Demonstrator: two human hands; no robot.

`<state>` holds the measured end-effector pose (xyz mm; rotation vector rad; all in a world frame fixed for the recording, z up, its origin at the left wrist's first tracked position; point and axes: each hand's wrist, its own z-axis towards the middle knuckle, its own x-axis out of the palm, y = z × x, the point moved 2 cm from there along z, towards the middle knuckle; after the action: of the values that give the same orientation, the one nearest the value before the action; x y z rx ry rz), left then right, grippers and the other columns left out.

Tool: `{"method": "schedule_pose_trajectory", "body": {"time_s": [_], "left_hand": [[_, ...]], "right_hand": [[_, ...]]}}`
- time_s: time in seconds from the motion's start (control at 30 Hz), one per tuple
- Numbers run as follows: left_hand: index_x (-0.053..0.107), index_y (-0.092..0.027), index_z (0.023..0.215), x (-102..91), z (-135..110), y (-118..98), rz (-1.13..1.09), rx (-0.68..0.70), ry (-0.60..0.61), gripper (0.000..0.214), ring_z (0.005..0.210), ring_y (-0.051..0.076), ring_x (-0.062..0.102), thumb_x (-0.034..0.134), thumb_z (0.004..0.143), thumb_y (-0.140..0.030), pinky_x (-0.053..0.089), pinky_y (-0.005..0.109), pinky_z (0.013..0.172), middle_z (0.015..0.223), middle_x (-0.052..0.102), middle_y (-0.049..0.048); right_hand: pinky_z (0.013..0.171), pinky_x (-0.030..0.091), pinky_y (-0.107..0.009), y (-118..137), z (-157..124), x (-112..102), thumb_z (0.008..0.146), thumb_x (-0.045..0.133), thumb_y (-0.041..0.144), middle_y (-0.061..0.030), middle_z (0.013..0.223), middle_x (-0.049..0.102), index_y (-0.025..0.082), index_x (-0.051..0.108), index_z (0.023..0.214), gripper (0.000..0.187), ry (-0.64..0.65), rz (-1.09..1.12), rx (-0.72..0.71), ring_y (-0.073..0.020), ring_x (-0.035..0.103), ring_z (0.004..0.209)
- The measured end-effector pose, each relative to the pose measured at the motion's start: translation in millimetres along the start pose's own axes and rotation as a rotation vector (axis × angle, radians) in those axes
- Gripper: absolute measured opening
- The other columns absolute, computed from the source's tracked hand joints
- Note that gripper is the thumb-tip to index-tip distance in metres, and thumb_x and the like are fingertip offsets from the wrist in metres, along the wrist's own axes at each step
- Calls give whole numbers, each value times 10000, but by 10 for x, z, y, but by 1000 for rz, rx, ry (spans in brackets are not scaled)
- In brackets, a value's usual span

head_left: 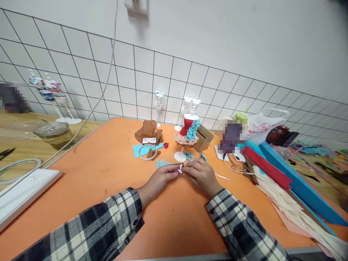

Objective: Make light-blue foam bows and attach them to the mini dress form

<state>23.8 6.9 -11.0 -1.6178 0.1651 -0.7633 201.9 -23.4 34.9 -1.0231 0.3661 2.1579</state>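
Observation:
My left hand (160,180) and my right hand (201,175) meet over the orange table (103,170), fingers pinched together on a small white scrap (180,168), with a piece of blue paper (162,164) under the left fingertips. Just beyond them stands a small white mannequin (187,136) on a round base, dressed in red, turquoise and peach paper ruffles. Both sleeves are plaid.
A tape roll (146,151), brown cloth (148,131) and a cardboard box (203,137) lie behind. Scissors (234,165) and stacked red, blue and cream paper sheets (282,181) fill the right. A glass bowl (54,133) and white tray (24,192) sit left.

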Motion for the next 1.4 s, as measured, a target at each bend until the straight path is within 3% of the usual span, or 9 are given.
{"method": "schedule_pose_trajectory", "body": {"time_s": [0.13,0.33,0.47,0.6,0.77,1.03,1.13,1.23,1.4], "left_hand": [[710,-200,1122,-19,6,18,42,-16,42,380,1180,262,554,724,746,-252,341,403,1058,1255,656,91],[731,-195,1082,46,-20,-54,205,-6,144,322,1107,271,600,692,784,-313,398,395,1003,1170,699,89],[765,-181,976,55,-20,-71,340,7,81,301,971,258,641,682,792,-404,442,374,921,998,744,95],[777,-175,921,43,-6,-55,392,8,8,323,785,213,641,707,757,-445,477,338,796,821,743,82],[778,-163,801,96,-10,-99,362,-41,-54,305,685,182,617,759,682,-443,493,310,692,790,742,83],[726,-136,810,101,-9,-92,304,-66,-144,338,760,195,629,721,706,-458,507,278,626,824,708,92],[708,-142,852,94,-7,-83,309,-48,-180,367,738,183,616,656,762,-494,485,252,567,805,687,80],[693,-148,849,122,-19,-58,367,-29,-143,336,694,176,610,643,775,-472,463,245,537,763,675,62],[731,-187,939,169,-59,-48,593,97,-107,251,777,204,643,602,823,-368,486,285,685,828,723,50]], "right_hand": [[802,450,-329,23,-27,4,948,479,203,-44,942,704,243,674,982,202,128,-19,-31,-181,579,882],[686,399,-327,94,-24,75,882,485,190,-55,748,614,193,612,796,153,193,-55,-1,-193,518,744],[642,389,-281,83,-27,78,756,541,160,-9,696,551,197,544,737,42,117,319,318,-159,495,687],[542,360,-223,29,-52,116,756,503,238,37,635,468,206,485,719,52,85,786,703,-114,432,583],[551,353,-223,1,-91,235,743,519,307,46,650,457,204,482,735,109,71,1135,871,-100,425,569],[498,311,-219,-37,-135,338,693,596,350,68,598,429,201,511,763,185,-53,1348,1086,-82,353,490],[490,318,-227,-101,-127,327,685,591,402,65,603,407,209,512,754,220,-179,1256,1155,-91,331,502],[488,291,-235,-104,-133,331,705,571,367,60,568,398,204,541,709,166,-142,899,1171,-105,349,513],[571,328,-263,77,-90,298,746,569,238,26,610,500,208,623,723,66,-27,395,903,-143,467,610]]}}
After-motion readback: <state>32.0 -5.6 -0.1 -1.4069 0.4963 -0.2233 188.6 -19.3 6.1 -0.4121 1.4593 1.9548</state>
